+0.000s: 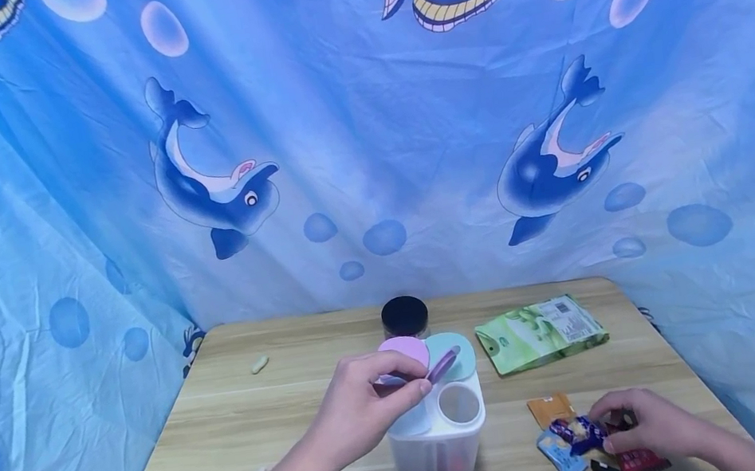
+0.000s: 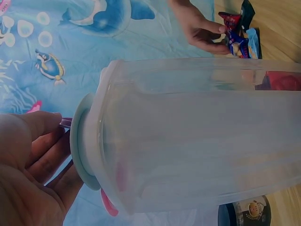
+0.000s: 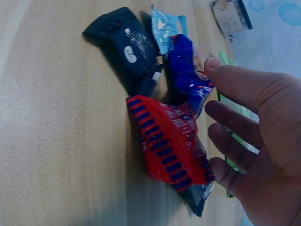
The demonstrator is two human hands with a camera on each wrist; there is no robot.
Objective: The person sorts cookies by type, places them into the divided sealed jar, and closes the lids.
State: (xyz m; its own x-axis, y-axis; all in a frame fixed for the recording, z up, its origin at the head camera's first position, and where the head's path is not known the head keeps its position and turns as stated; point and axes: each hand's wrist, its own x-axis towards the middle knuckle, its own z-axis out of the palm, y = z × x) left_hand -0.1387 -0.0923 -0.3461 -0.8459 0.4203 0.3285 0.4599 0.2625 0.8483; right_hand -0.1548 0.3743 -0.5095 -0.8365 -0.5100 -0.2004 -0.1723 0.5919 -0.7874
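Note:
My left hand (image 1: 360,399) pinches a small purple lid (image 1: 445,364), tilted on edge above a translucent storage container (image 1: 437,452). Pink (image 1: 404,348) and teal (image 1: 462,348) lids sit on the container's back openings. The round front-right opening (image 1: 459,405) is uncovered; my left hand partly hides the front-left one. Something red (image 2: 282,81) shows through the container's wall. At the right, my right hand (image 1: 646,423) pinches a blue snack packet (image 3: 184,70) between thumb and fingers. Around it lie a red packet (image 3: 167,141), a black packet (image 3: 129,52) and a light blue packet (image 3: 168,29).
Behind the container stands a black-lidded jar (image 1: 405,315). A green pouch (image 1: 543,333) lies at the back right, with an orange packet (image 1: 550,409) nearer. A small pale object (image 1: 260,364) is at the back left of the wooden table (image 1: 231,433). A blue printed curtain (image 1: 365,149) hangs behind.

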